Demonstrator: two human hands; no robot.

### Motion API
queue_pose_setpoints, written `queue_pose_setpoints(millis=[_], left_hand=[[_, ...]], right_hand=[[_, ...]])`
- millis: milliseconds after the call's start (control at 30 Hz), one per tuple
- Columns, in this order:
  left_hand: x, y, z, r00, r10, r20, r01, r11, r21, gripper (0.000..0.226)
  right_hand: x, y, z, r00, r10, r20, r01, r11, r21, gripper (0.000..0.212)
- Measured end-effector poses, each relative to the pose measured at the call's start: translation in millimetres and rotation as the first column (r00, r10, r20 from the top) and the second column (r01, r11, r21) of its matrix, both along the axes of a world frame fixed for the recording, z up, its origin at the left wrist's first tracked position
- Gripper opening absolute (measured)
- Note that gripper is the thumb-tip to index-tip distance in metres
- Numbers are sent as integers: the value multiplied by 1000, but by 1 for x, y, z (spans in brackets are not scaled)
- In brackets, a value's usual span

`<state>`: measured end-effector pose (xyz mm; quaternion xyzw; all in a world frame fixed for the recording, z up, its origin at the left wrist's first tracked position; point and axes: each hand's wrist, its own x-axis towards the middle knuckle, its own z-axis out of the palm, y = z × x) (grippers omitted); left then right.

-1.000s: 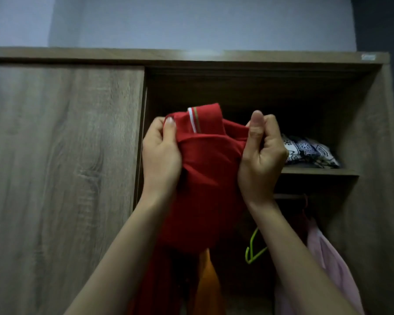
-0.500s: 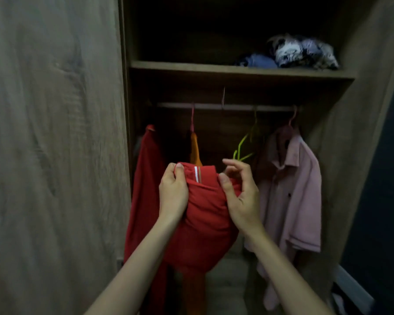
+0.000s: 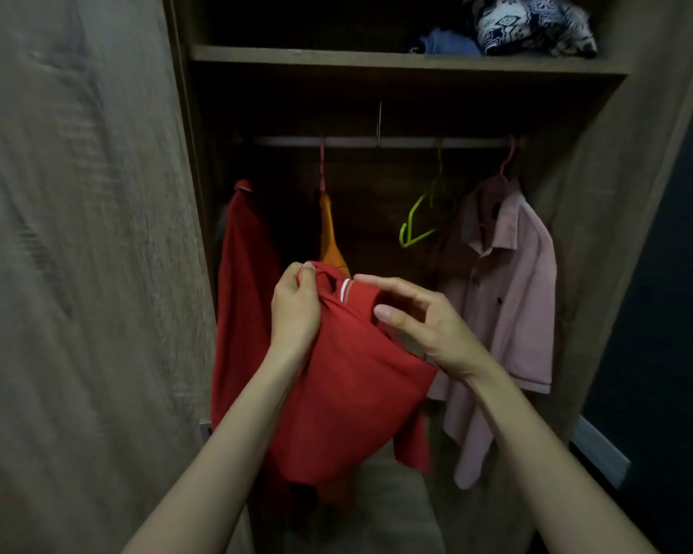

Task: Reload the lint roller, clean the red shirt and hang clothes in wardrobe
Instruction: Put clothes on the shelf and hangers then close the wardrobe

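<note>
The red shirt (image 3: 349,377) is held up near the person, in front of the open wardrobe (image 3: 601,233) and below its rail (image 3: 409,142), not yet hung. The left hand (image 3: 295,313) is clamped on the fabric beside the collar, thumb on top, and takes the garment's weight so that the body and one sleeve drop freely. The right hand (image 3: 425,329) lies over the other side of the collar with its fingers (image 3: 361,278) loosely spread and the thumb apart from them. Cloth drapes under its wrist, but I cannot tell whether it grips any of it. Holding the shirt by the collar with the neck opening uppermost likely serves to spread the neck for a hanger. No hanger shows inside it.

On the rail, an empty green hanger (image 3: 417,225) hangs between an orange garment (image 3: 329,237) on the left and a pink shirt (image 3: 509,281) on the right. It looks like the free spot for this shirt. Another red garment (image 3: 245,273) hangs far left, against the wooden door (image 3: 77,233). On the shelf (image 3: 337,58) above lie a patterned bundle (image 3: 533,26) and a blue cloth (image 3: 449,44). The hanging stage seems under way.
</note>
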<state>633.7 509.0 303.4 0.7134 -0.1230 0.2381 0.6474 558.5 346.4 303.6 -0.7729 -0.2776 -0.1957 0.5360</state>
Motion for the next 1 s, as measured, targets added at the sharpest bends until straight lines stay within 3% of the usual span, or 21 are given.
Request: queue_pose_setpoints(millis=[100, 267, 433, 567, 633, 733, 833, 900, 1000], left_hand=[[2, -4, -3, 999, -14, -29, 13, 999, -41, 29], [2, -4, -5, 999, -20, -28, 18, 998, -61, 28], [13, 2, -12, 998, 1, -57, -2, 1000, -23, 29], [23, 9, -28, 990, 2, -138, 33, 966, 256, 22], [19, 11, -34, 995, -21, -97, 50, 948, 315, 12], [-8, 7, -29, 976, -216, -37, 219, 961, 170, 19], [-35, 1, -21, 791, -587, -172, 596, 803, 7, 40], [-46, -2, -23, 719, -661, -215, 679, 734, 11, 40], [-45, -9, -28, 775, -590, -226, 603, 798, -13, 25]], right_hand=[[9, 9, -5, 999, -41, 15, 40, 996, 82, 26], [18, 20, -7, 997, -70, 34, 67, 995, 79, 15], [21, 20, -6, 986, -139, 94, 127, 984, 126, 18], [27, 19, 3, 941, -312, 132, 296, 946, 131, 21], [31, 13, 11, 881, -450, 147, 435, 892, 123, 30], [34, 3, 26, 750, -635, 182, 628, 771, 101, 40], [37, 2, 28, 701, -683, 206, 691, 722, 43, 42], [38, 5, 20, 689, -699, 193, 709, 705, 18, 39], [41, 1, 10, 670, -727, 147, 733, 680, 21, 42]])
